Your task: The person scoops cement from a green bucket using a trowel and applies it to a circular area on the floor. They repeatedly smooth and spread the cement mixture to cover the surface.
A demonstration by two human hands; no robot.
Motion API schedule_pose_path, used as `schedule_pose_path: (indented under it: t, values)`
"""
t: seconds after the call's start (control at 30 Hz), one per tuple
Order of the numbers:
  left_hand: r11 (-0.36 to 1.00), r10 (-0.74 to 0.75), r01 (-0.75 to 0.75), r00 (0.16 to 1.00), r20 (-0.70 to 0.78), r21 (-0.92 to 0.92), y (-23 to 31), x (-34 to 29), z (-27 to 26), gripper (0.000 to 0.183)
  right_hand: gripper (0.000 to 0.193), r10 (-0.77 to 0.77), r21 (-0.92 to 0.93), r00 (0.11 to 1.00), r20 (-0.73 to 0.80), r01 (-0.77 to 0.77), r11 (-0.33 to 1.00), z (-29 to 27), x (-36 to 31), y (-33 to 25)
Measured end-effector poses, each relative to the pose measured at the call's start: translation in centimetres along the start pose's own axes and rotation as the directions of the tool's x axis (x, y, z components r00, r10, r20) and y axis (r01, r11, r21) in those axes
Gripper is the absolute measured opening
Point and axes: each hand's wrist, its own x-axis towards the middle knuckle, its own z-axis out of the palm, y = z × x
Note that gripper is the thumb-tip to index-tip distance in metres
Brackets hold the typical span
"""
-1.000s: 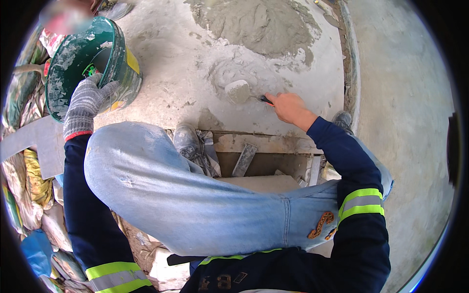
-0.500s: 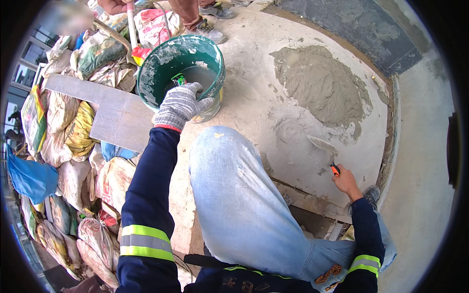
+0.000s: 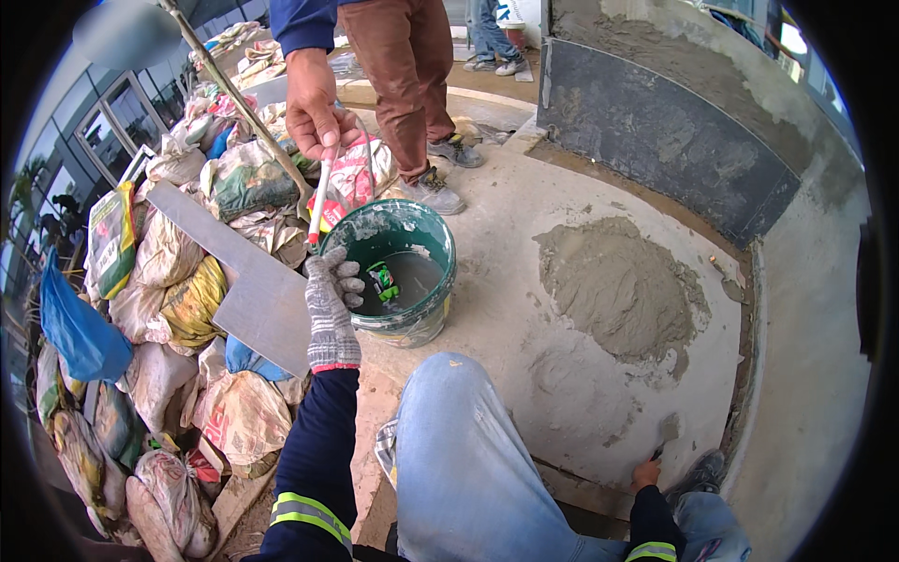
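Note:
My left hand (image 3: pixel 333 304), in a grey-and-white knit glove with a red cuff, is at the left rim of a green bucket (image 3: pixel 433 281). Its fingers are bent and apart over the rim, with nothing visible between them. Greyish liquid and a bright green object (image 3: pixel 382 280) are inside the bucket. Just above my fingers, a co-worker's bare hand (image 3: pixel 316 112) holds a white tube (image 3: pixel 321 201) with a red end. Low on the right, my bare right hand (image 3: pixel 646 475) grips a trowel (image 3: pixel 669 429), its blade at the slab surface near a shoe.
Wet grey mortar (image 3: pixel 618 286) is spread on the pale slab (image 3: pixel 506 206). Stacked filled sacks (image 3: pixel 248 417) line the left, with a flat grey sheet (image 3: pixel 267 309) on them. A dark-panelled low wall (image 3: pixel 655 122) stands at the back right. The co-worker's legs (image 3: pixel 403 84) are behind the bucket.
The view has tilted up, showing more of the co-worker. My left hand has shifted to the bucket's left side. My right hand has drawn the trowel nearer to the shoe and turned it.

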Motion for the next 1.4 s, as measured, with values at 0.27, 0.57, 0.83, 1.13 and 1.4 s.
schedule_pose_path:
  t: [0.27,0.57,0.83,1.13,1.4]
  values:
    - [0.865,-0.082,0.316,0.856,0.51,-0.391,13.1,-0.5,6.7,0.05,0.058,-0.547,0.435,0.778,-0.308,0.627,0.647,-12.3,-5.5,-16.4]
    - [0.888,0.052,0.048,0.978,0.202,-0.458,15.6,-6.5,12.0,0.014,0.042,-0.832,0.701,0.402,-0.382,0.713,0.022,-28.9,-25.2,-25.5]
    - [0.885,0.204,-0.021,0.916,0.347,-0.464,6.6,-22.8,20.9,0.031,0.038,-0.954,0.583,0.071,-0.293,0.803,-0.119,-35.8,-33.3,-25.5]
    - [0.85,0.404,-0.104,0.758,0.512,-0.517,4.5,-28.1,24.1,0.047,0.022,-0.872,0.405,0.357,-0.336,0.89,0.208,-36.7,-31.3,-13.6]
    - [0.731,0.229,0.247,0.789,0.57,-0.636,3.7,-29.4,23.9,0.058,0.023,-0.531,0.472,0.331,-0.78,0.869,-0.15,-33.4,-34.5,-12.8]
